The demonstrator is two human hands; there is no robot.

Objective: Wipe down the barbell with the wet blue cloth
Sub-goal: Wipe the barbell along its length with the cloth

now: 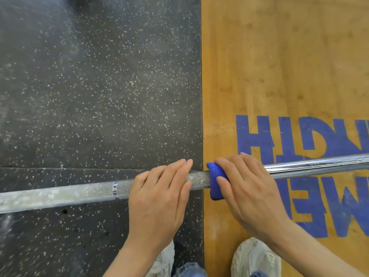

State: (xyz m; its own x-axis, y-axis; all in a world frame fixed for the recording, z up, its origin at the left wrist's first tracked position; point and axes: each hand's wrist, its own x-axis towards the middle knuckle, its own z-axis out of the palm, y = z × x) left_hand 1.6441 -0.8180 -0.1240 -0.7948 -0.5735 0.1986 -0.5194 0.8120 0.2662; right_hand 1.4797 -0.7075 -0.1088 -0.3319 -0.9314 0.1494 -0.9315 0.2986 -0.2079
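Head view: right hand (247, 188) grip wraps blue cloth (215, 181) around barbell (79, 193); bar runs left-right, unwiped length left; left hand (159, 198) rests flat on it.

Knurled, chalky-dull then glossy metal barbell (60, 194); nubby blue cloth (215, 182); speckled rubber floor (99, 86).

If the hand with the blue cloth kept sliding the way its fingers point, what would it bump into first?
Probably the left hand. The right hand grips the blue cloth round the barbell, fingers pointing left along it.
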